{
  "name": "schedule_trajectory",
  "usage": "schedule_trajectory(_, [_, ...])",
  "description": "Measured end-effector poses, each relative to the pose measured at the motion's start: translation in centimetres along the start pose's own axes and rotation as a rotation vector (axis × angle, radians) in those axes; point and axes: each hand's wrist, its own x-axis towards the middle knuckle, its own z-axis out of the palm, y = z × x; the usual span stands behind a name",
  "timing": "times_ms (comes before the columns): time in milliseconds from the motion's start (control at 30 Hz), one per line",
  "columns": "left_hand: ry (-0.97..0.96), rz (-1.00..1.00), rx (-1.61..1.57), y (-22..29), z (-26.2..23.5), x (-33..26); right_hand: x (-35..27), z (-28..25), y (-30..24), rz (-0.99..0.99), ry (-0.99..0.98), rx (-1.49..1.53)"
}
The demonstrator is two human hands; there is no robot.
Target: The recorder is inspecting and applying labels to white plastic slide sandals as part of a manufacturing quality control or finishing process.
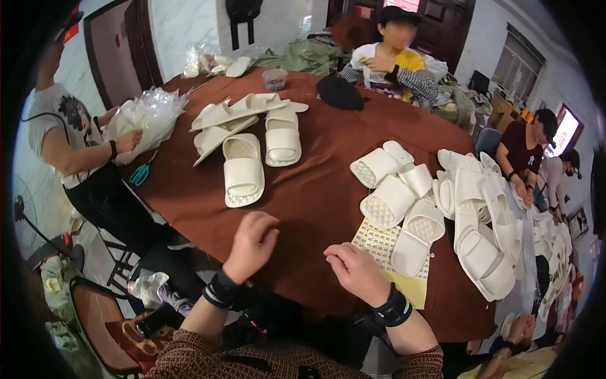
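Observation:
My left hand (252, 242) hovers over the near table edge, its fingers curled in and nothing seen in them. It is nearest a pair of white slide slippers (244, 172) standing side by side. To its right, my right hand (357, 268) has its fingers pressed together; anything small between them is too hidden to make out. Beside that hand lies a yellow sheet of small printed stickers (379, 243), partly covered by a white slipper (419, 237). More white slippers (388, 201) with quilted footbeds cluster just beyond it. Both my wrists wear black bands.
A brown cloth covers the round table (315, 189). A slipper pile (483, 221) stands at right, more slippers (237, 117) at the far left. Teal scissors (140, 174), a black cap (341, 93) and a clear tub (274, 79) lie around. A person holds a plastic bag (148, 123); others sit around.

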Motion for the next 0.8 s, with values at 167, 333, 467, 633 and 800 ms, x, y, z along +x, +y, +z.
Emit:
schedule_trajectory(167, [0.223,-0.095,0.126,-4.3,-3.3,1.4,-0.3,0.2,0.3,-0.067,0.059,-0.002])
schedule_trajectory(333, [0.202,-0.255,0.222,-9.8,-4.7,1.2,-0.6,0.6,0.7,-0.062,0.052,0.044])
schedule_trajectory(467, [0.146,-0.478,-0.076,-11.9,-4.6,1.8,-0.6,0.6,0.8,-0.049,0.033,0.046])
schedule_trajectory(633, [0.033,-0.750,-0.291,-10.3,-5.5,3.3,-0.8,0.6,0.8,-0.050,0.024,0.044])
schedule_trajectory(800, [-0.028,-0.825,-0.354,-8.6,-6.0,5.0,-0.8,0.5,0.7,-0.046,0.013,0.028])
